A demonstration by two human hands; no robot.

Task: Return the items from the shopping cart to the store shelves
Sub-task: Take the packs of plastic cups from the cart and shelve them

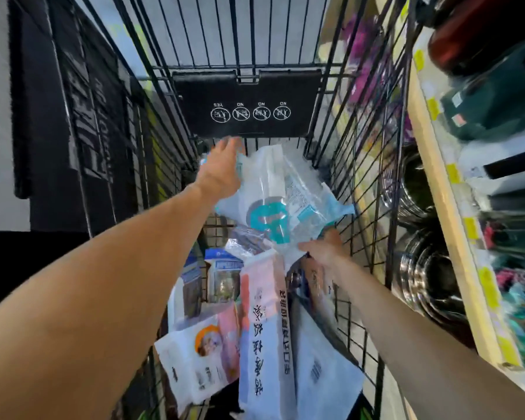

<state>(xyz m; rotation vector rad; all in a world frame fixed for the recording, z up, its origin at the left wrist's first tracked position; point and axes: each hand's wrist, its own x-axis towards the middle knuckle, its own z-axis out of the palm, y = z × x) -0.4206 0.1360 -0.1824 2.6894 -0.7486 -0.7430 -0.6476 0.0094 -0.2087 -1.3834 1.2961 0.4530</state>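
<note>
A black wire shopping cart [340,165] fills the view, with several packaged goods piled inside. A clear plastic package with teal and grey print [281,197] is lifted at the far end of the cart. My left hand [223,168] holds its upper left edge. My right hand [323,248] grips its lower right corner. Below it lie a tall white pack with black lettering [265,328], a white and pink pack with an orange circle [202,359], and small blue boxes [222,268].
Store shelves [455,225] with yellow price tags run along the right side, holding stacked dark pans [419,268], a dark red item and a green box. The cart's black child-seat flap [249,104] stands at the far end. A dark banner hangs at the left.
</note>
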